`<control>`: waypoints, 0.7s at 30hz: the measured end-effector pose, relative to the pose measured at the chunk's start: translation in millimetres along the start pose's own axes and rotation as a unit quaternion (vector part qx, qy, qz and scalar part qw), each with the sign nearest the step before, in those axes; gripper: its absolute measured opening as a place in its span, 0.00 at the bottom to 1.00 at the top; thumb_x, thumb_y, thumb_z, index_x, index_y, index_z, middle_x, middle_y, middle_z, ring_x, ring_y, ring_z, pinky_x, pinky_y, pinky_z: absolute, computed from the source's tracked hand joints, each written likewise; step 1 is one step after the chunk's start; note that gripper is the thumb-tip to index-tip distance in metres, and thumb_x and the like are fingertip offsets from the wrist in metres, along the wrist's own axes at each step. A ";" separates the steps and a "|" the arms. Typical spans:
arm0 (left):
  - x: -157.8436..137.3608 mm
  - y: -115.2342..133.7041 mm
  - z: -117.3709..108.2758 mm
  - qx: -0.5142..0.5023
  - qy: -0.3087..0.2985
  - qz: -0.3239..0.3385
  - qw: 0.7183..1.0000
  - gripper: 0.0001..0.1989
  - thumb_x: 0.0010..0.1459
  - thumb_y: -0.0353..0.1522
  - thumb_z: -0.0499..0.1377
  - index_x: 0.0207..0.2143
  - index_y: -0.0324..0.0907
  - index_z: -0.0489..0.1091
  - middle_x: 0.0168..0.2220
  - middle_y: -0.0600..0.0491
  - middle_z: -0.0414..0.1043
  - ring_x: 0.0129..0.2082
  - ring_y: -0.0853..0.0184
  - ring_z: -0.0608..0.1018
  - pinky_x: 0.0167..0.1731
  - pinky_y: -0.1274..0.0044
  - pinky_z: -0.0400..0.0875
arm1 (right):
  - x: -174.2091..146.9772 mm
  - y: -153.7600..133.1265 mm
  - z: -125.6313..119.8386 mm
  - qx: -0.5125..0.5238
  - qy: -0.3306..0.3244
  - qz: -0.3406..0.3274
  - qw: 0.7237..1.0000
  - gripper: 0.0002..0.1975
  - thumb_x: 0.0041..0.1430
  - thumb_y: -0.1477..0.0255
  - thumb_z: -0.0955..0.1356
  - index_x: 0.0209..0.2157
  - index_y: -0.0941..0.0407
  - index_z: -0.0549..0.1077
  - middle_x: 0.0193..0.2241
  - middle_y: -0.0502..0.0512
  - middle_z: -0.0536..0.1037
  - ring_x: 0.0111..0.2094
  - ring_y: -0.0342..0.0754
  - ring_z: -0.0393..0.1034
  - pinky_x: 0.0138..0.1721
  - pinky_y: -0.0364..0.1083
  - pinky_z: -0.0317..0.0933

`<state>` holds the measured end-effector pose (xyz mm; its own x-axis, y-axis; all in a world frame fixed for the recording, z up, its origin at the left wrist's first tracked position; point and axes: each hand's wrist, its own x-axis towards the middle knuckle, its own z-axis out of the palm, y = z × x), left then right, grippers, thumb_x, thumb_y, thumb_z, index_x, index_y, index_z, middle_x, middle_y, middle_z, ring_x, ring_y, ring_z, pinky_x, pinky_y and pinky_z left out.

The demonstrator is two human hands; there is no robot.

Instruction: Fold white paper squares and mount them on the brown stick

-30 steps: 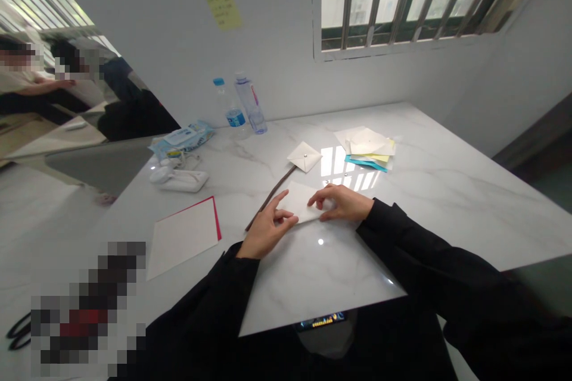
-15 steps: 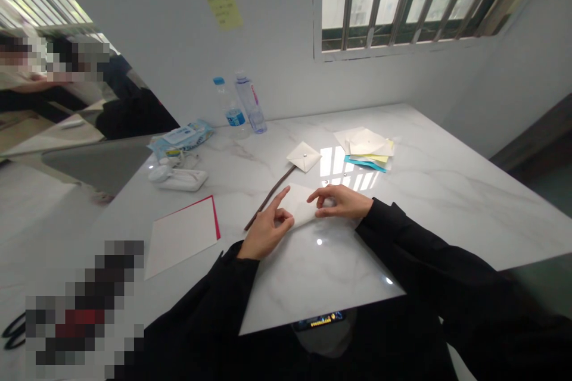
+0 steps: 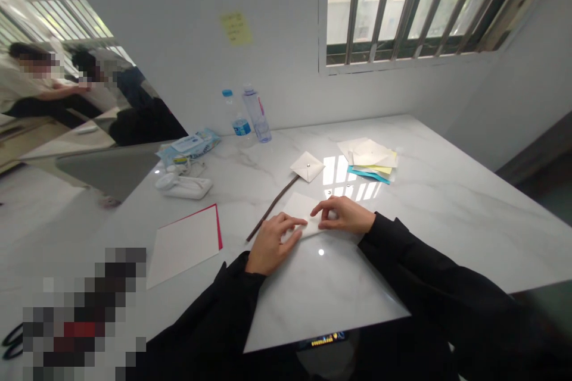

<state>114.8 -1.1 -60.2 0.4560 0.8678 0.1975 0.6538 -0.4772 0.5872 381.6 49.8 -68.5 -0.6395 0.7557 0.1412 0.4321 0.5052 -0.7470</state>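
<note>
A white sheet of paper (image 3: 300, 205) lies on the table in front of me, partly hidden under my fingers. My left hand (image 3: 276, 241) rests on its left and near side, index finger stretched across the sheet and thumb apart from it. At the right edge of the paper, my right hand (image 3: 344, 214) is curled with thumb and bent fingers on the sheet. Just beyond lies a white folded paper square (image 3: 307, 165) with a small shiny stud at its centre. A thin brown stick (image 3: 272, 207) runs from it towards my left hand.
Stacked white, yellow and blue papers (image 3: 370, 158) lie at the back right. White paper over a red sheet (image 3: 185, 244) lies left. Two plastic bottles (image 3: 257, 116), a wipes pack (image 3: 190, 146) and a white device (image 3: 185, 186) stand behind. Other people (image 3: 40, 86) sit far left.
My left index finger has come down from a raised position and now lies across the paper towards my right hand. My right hand stays at the paper's right side. The camera view has tilted slightly.
</note>
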 end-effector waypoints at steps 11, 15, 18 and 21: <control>-2.7 -0.9 3.4 0.033 0.017 -0.015 0.999 0.11 0.66 0.33 0.63 0.48 0.50 0.82 0.41 0.51 0.78 0.42 0.58 0.80 0.45 0.66 0.72 | 2.1 -4.7 5.9 -0.008 0.010 0.009 1.000 0.10 0.62 0.73 0.76 0.45 0.50 0.85 0.30 0.50 0.83 0.40 0.51 0.75 0.49 0.50 0.66; -4.2 0.8 1.3 0.022 0.014 -0.010 1.000 0.13 0.65 0.30 0.62 0.49 0.50 0.82 0.42 0.51 0.78 0.45 0.57 0.80 0.48 0.66 0.72 | 2.2 -4.2 9.5 -0.004 0.024 0.017 1.000 0.10 0.61 0.72 0.76 0.45 0.50 0.85 0.30 0.51 0.84 0.40 0.52 0.75 0.49 0.51 0.66; -5.3 1.0 0.3 0.020 0.011 -0.017 1.000 0.14 0.65 0.30 0.62 0.50 0.50 0.81 0.43 0.50 0.78 0.45 0.57 0.80 0.48 0.65 0.71 | 2.2 -2.3 13.8 -0.006 0.030 0.022 0.999 0.10 0.61 0.72 0.76 0.45 0.50 0.85 0.31 0.51 0.84 0.40 0.52 0.75 0.51 0.52 0.66; -5.6 0.4 1.2 0.023 0.008 -0.024 0.999 0.12 0.66 0.33 0.63 0.50 0.50 0.81 0.44 0.50 0.78 0.46 0.57 0.80 0.49 0.65 0.71 | 2.9 0.4 17.8 -0.002 0.036 0.026 0.999 0.11 0.60 0.72 0.76 0.45 0.51 0.85 0.31 0.51 0.84 0.41 0.53 0.75 0.51 0.51 0.65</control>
<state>113.2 -6.3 -62.0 0.4151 0.8913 0.1824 0.7017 -0.4413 0.5593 368.7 44.9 -79.9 -0.5693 0.8085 0.1493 0.4659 0.4669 -0.7517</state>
